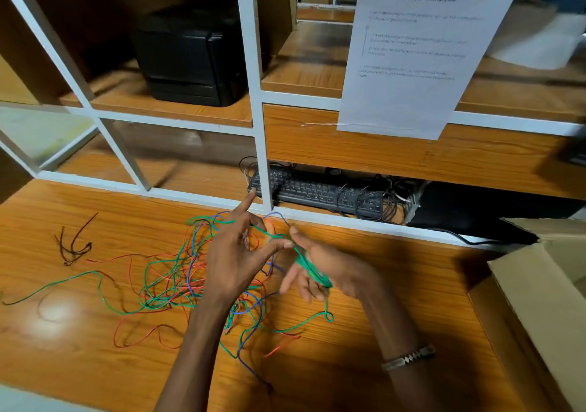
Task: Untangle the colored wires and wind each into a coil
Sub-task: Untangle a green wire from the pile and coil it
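A tangle of green, red and blue wires (177, 280) lies on the wooden table (95, 364). My right hand (329, 272) has several green turns wound round its fingers as a small green coil (309, 269). My left hand (236, 259) is raised over the tangle and pinches the green wire (269, 235) that runs to the coil, its index finger pointing up. A long green end (63, 283) trails to the left. A dark brown wire (74, 243) lies apart at the far left.
A white-framed shelf unit (263, 145) stands right behind the wires, with a black keyboard (317, 189) and cables under it. An open cardboard box (545, 288) fills the right edge. A black printer (193, 59) sits on a shelf and a paper notice (418, 56) hangs from above.
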A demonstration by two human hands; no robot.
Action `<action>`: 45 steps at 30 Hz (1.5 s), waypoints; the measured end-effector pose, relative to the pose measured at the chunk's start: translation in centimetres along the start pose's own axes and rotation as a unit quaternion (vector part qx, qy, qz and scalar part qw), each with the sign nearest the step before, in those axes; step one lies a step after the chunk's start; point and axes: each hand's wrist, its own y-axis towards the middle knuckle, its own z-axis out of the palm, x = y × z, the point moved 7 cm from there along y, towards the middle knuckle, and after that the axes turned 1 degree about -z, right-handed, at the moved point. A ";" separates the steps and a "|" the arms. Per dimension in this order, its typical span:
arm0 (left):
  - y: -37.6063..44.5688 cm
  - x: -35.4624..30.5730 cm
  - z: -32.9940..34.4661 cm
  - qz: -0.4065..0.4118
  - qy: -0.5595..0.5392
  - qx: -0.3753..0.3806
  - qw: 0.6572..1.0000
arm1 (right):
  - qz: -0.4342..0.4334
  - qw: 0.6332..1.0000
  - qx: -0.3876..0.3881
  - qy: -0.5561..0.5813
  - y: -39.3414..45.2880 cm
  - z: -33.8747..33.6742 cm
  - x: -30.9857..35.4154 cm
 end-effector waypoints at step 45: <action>-1.3 -0.1 2.0 -0.091 -0.101 0.001 0.991 | -0.366 0.777 0.347 0.377 -6.0 0.3 5.2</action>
